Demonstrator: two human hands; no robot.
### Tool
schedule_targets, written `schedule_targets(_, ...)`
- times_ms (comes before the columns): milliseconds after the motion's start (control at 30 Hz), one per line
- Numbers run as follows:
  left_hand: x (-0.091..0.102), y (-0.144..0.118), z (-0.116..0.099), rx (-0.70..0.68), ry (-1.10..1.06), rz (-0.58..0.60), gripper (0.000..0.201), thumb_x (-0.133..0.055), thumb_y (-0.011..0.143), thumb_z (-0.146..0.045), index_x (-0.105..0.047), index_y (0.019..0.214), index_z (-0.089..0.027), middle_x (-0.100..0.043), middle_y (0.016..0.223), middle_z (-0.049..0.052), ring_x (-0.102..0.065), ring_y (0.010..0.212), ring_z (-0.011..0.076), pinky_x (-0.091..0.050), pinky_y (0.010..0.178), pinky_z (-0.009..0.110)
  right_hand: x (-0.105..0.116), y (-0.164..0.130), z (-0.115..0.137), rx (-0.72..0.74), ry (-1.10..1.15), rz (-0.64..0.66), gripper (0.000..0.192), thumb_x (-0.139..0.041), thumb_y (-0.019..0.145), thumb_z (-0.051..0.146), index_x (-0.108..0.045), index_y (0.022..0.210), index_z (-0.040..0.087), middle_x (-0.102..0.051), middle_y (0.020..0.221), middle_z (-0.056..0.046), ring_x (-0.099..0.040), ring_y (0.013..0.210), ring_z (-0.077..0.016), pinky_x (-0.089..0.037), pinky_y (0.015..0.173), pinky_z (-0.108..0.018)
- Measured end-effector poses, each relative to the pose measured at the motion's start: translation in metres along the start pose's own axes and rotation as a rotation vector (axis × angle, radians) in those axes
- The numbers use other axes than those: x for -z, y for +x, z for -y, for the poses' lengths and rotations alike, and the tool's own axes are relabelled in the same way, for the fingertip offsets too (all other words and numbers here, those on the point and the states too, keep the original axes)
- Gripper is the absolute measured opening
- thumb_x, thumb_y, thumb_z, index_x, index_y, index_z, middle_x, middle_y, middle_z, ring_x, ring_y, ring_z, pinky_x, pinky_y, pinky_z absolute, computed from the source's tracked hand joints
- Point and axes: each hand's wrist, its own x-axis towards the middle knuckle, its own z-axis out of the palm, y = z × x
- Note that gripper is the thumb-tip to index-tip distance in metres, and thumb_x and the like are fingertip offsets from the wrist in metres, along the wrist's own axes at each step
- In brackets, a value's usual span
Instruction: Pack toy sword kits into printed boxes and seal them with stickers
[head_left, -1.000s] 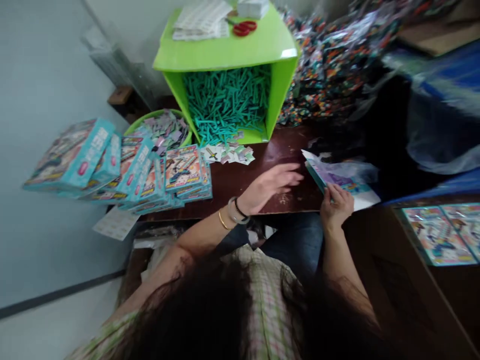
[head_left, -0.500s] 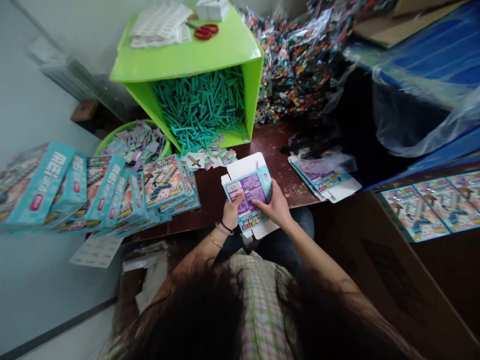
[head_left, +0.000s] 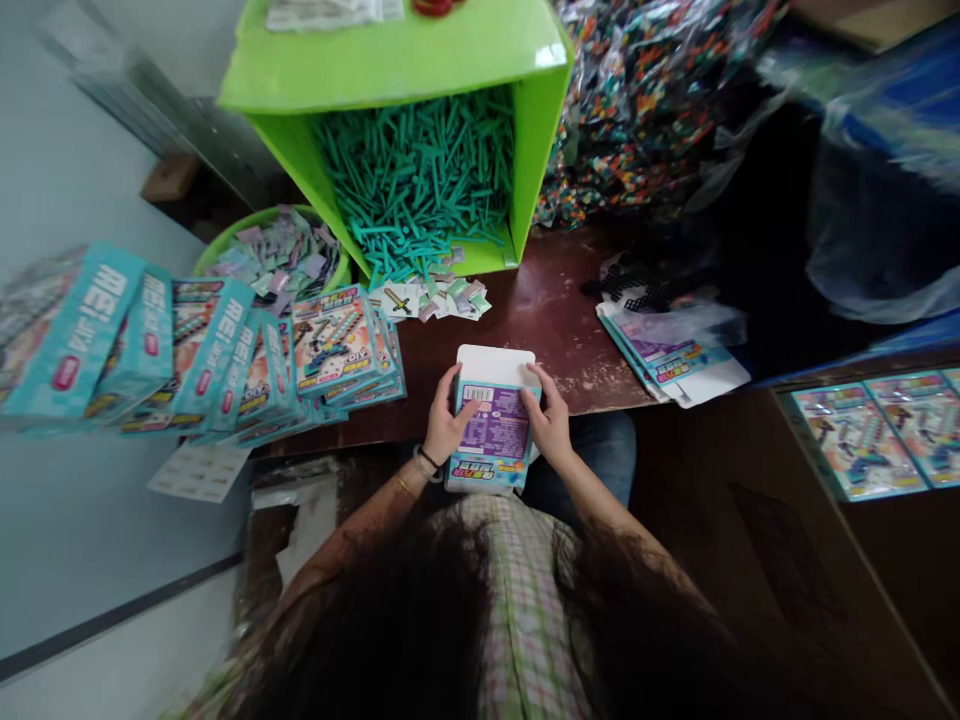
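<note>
A small carton [head_left: 495, 430], teal with a purple printed back, is held upright between both hands over my lap at the table's front edge. Its white top flap [head_left: 496, 360] stands unfolded at the far end. My left hand [head_left: 448, 415] grips the left side, thumb lying near the barcode. On the right side, my right hand [head_left: 550, 415] holds the carton with its thumb on the printed face and fingers along the edge. The carton's bottom end lies close to my shirt, and its underside is hidden.
Filled boxes [head_left: 337, 340] pile at the left. A green bin [head_left: 540, 150] of teal sticks stands behind, beside a basket [head_left: 341, 270] of small packets. Loose packets [head_left: 450, 298] lie before it. Flat cartons [head_left: 675, 355] rest at the right, near bagged coloured pieces [head_left: 637, 110].
The carton has turned from slanted to nearly straight and sits slightly lower. Both hands have shifted to its side edges. The camera view has tilted downward a little.
</note>
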Motion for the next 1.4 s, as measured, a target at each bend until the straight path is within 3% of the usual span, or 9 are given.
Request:
schedule_targets(133,-0.001,-0.008,0.004,0.054,0.013,-0.062,0.046,-0.052,0.097,-0.064,-0.067,0.096,-0.020,-0.072,0.098,0.007,-0.067,0.093,0.0217,-0.054,0.087,0.034,-0.003,-0.004,-0.003,-0.016,-0.010,0.122,0.053,-0.045,0.103,0.059,-0.069,0.075,0.021,-0.073,0.094,-0.009,-0.069,0.094,-0.0241,-0.056,0.092,-0.039)
schedule_targets(233,-0.001,-0.013,0.005,0.118,0.007,-0.062,0.046,-0.053,0.097,-0.056,-0.055,0.067,-0.021,-0.057,0.067,0.001,-0.056,0.066,0.0159,-0.048,0.068,0.029,0.003,-0.009,-0.008,-0.075,-0.001,0.317,0.064,-0.041,0.103,0.065,-0.058,0.059,0.021,-0.065,0.077,-0.006,-0.063,0.075,-0.0205,-0.055,0.078,-0.035)
schedule_targets(333,0.000,-0.016,0.003,0.197,-0.145,-0.145,0.026,-0.066,0.087,-0.046,-0.063,0.093,-0.022,-0.066,0.080,0.000,-0.062,0.074,0.0166,-0.049,0.070,0.027,0.016,0.000,-0.014,-0.108,0.029,0.369,0.054,-0.044,0.102,0.065,-0.074,0.091,0.021,-0.072,0.102,-0.008,-0.067,0.090,-0.0221,-0.055,0.086,-0.036)
schedule_targets(433,0.004,-0.011,0.004,0.416,-0.417,-0.047,0.049,-0.072,0.076,-0.039,-0.061,0.120,-0.022,-0.074,0.094,0.002,-0.069,0.082,0.0206,-0.053,0.076,0.032,0.026,0.023,-0.016,-0.023,-0.078,0.352,0.047,-0.056,0.098,0.060,-0.069,0.126,0.025,-0.070,0.125,-0.009,-0.067,0.102,-0.0227,-0.055,0.093,-0.038)
schedule_targets(667,0.018,0.007,0.010,0.807,-0.719,0.332,0.045,-0.068,0.070,-0.031,-0.076,0.112,-0.016,-0.081,0.101,0.010,-0.075,0.094,0.0306,-0.059,0.090,0.046,0.029,0.044,0.002,0.287,-0.409,0.659,0.043,-0.051,0.101,0.055,-0.079,0.094,0.022,-0.076,0.096,-0.011,-0.069,0.092,-0.0245,-0.054,0.092,-0.039)
schedule_targets(833,0.009,0.008,0.011,0.787,-0.724,0.286,0.038,-0.067,0.070,-0.028,-0.079,0.104,-0.016,-0.081,0.098,0.008,-0.075,0.094,0.0283,-0.059,0.091,0.043,0.017,0.036,0.019,0.004,-0.091,0.700,0.062,-0.038,0.104,0.066,-0.082,0.111,0.023,-0.080,0.114,-0.008,-0.073,0.112,-0.0273,-0.057,0.101,-0.044)
schedule_targets(1033,0.000,-0.003,0.008,0.658,-0.728,0.193,0.034,-0.063,0.073,-0.035,-0.077,0.098,-0.017,-0.080,0.095,0.007,-0.074,0.091,0.0247,-0.057,0.089,0.039,0.009,0.029,0.013,-0.035,-0.095,0.612,0.037,-0.066,0.094,0.054,-0.083,0.109,0.025,-0.080,0.115,-0.008,-0.076,0.108,-0.0293,-0.060,0.101,-0.047)
schedule_targets(1200,0.003,-0.024,0.008,0.247,-0.432,0.009,0.049,-0.057,0.089,-0.056,-0.073,0.119,-0.021,-0.076,0.117,0.010,-0.072,0.107,0.0277,-0.055,0.101,0.046,0.019,0.021,0.004,0.121,-0.122,0.738,0.041,-0.054,0.102,0.054,-0.079,0.123,0.028,-0.077,0.125,-0.008,-0.070,0.122,-0.0282,-0.055,0.109,-0.052)
schedule_targets(1400,0.015,-0.047,0.022,-0.163,0.119,0.133,0.030,-0.065,0.093,-0.050,-0.078,0.104,-0.025,-0.077,0.115,0.010,-0.072,0.109,0.0260,-0.057,0.103,0.047,0.028,0.000,-0.013,0.237,-0.170,0.715,0.042,-0.051,0.105,0.051,-0.074,0.132,0.028,-0.073,0.132,-0.011,-0.068,0.124,-0.0275,-0.055,0.107,-0.051)
